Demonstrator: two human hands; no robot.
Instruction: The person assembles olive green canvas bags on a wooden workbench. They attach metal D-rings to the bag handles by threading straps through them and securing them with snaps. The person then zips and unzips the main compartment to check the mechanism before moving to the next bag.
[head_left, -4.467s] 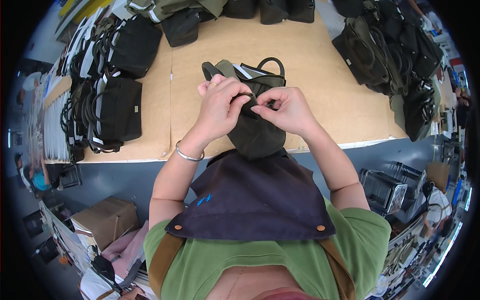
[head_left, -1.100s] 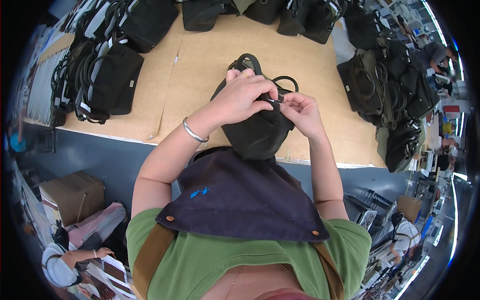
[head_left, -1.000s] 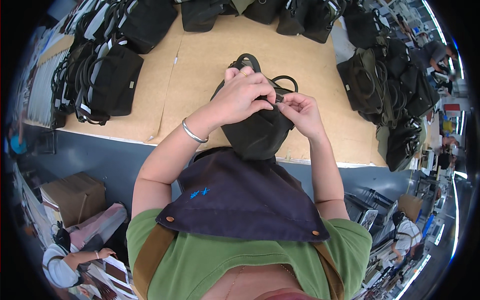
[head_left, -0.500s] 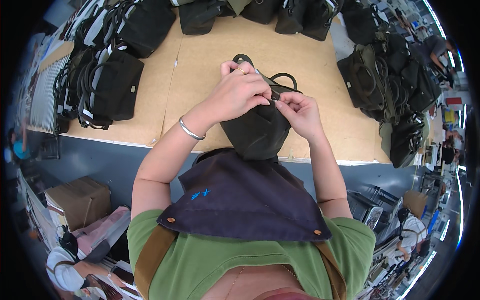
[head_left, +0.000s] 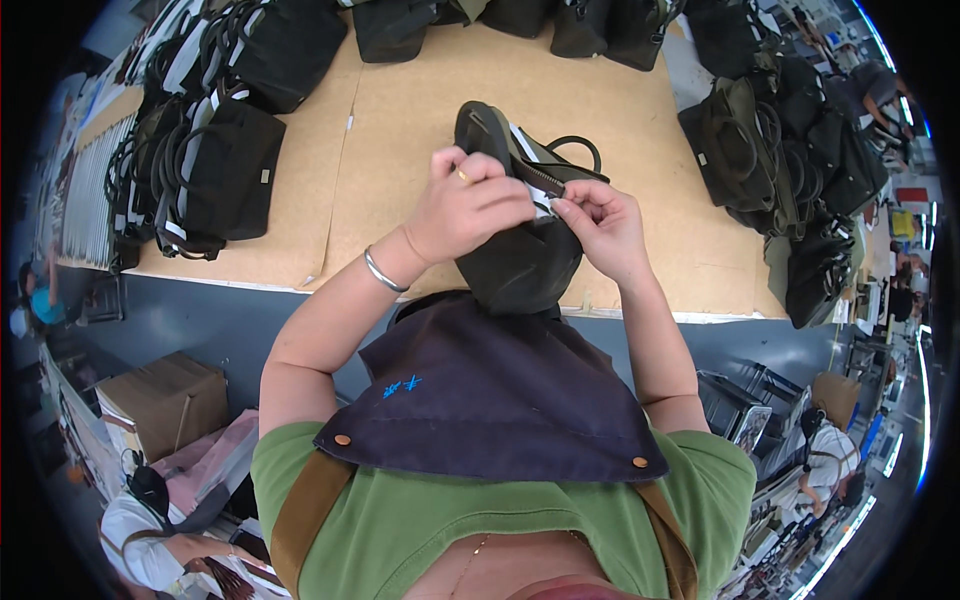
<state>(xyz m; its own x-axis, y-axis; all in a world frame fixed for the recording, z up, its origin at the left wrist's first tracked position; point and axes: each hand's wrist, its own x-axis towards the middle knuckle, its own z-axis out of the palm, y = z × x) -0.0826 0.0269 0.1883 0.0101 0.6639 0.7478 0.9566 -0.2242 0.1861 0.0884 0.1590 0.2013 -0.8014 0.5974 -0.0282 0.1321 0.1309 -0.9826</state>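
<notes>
A dark olive-black handbag [head_left: 518, 270] stands on the tabletop edge in front of me, its near end close to my apron. Its zipper [head_left: 541, 180] runs along the top, with a white lining or paper showing in the parted opening. My left hand [head_left: 472, 205], wearing a ring and a bracelet, is closed at the left side of that opening; its fingertips are partly hidden. With thumb and fingers pinched, my right hand [head_left: 606, 230] grips the bag's edge at the near end of the zipper. A loop handle [head_left: 578, 142] rises behind my right hand.
Brown board covers the worktable [head_left: 400, 120]. Similar dark bags [head_left: 232, 175] are lined up on the left, along the back and in a pile on the right [head_left: 735, 150]. A brown box [head_left: 165, 400] sits lower left; other people work at both sides.
My left hand has moved slightly left and down, away from my right hand. The gap at the zipper has widened, showing more white inside. My right hand keeps its pinch.
</notes>
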